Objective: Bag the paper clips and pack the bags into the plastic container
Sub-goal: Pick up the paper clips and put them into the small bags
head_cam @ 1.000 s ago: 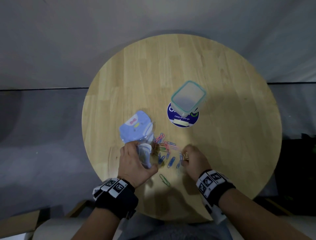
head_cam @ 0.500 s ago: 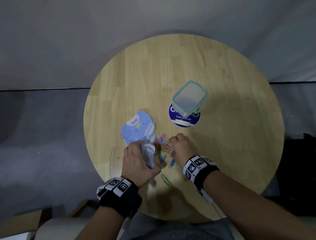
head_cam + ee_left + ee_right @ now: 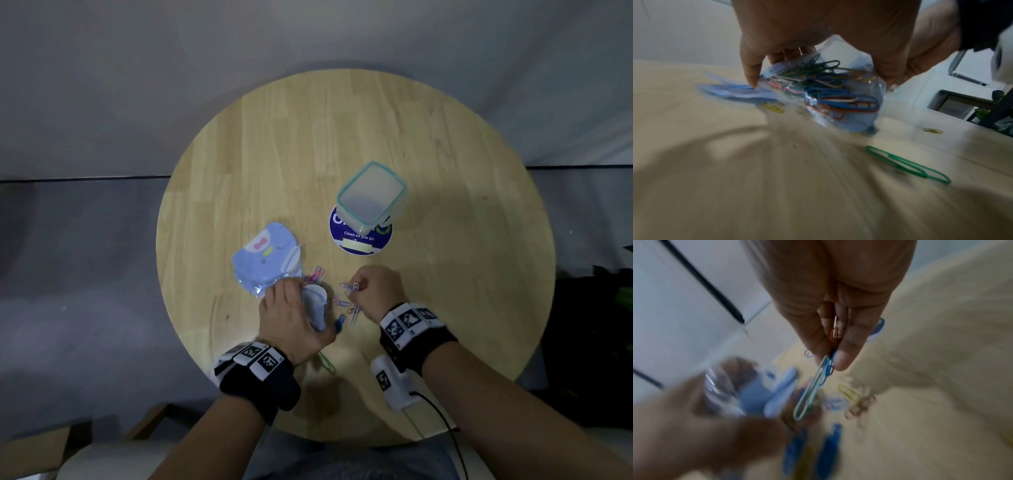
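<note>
The round wooden table (image 3: 342,137) spreads out under and well beyond the fingers of the left hand (image 3: 291,322) and the right hand (image 3: 376,291). A round dark-blue sticker (image 3: 359,241) reading "Clean as you go", with a pale yellow strip on it, lies flat just beyond the right fingers. Far beyond all the fingers hangs a grey cloth backdrop (image 3: 308,34). Well out from the right fingers, past the table's edge, green leaves (image 3: 625,298) show against a dark frame.
</note>
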Demonstrator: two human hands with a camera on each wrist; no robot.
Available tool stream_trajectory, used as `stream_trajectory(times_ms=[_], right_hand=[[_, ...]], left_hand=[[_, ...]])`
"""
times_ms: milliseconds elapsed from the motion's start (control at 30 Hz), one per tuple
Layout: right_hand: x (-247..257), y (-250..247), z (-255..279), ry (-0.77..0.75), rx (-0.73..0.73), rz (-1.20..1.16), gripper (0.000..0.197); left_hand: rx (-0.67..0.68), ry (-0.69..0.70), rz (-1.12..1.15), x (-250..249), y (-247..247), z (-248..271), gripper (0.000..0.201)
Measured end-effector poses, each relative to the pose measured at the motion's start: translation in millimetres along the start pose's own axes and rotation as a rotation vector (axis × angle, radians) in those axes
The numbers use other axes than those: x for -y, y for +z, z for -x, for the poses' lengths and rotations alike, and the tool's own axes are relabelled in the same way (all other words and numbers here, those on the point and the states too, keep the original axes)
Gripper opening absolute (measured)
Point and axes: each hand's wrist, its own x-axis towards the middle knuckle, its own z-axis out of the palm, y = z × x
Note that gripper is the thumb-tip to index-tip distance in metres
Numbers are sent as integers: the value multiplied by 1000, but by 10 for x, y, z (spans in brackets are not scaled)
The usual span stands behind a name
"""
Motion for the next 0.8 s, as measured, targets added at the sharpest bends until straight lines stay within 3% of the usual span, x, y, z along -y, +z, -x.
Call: stream_trajectory(times_ms=[133, 200, 367, 567, 800], right_hand=[[151, -253, 115, 107, -10, -475, 16], [230, -280, 121, 114, -18, -557, 17], [332, -278, 143, -21, -174, -406, 9], [232, -387, 125, -50, -352, -478, 12], [267, -157, 242, -309, -473, -359, 9]], left_hand=[[-30, 34, -48, -142, 24, -42, 86], [-55, 49, -30, -229, 26, -51, 86], [-56, 34, 2, -359, 34, -97, 86], [-78, 51, 23, -417, 35, -76, 85], [-137, 30, 184, -615, -1, -103, 79]])
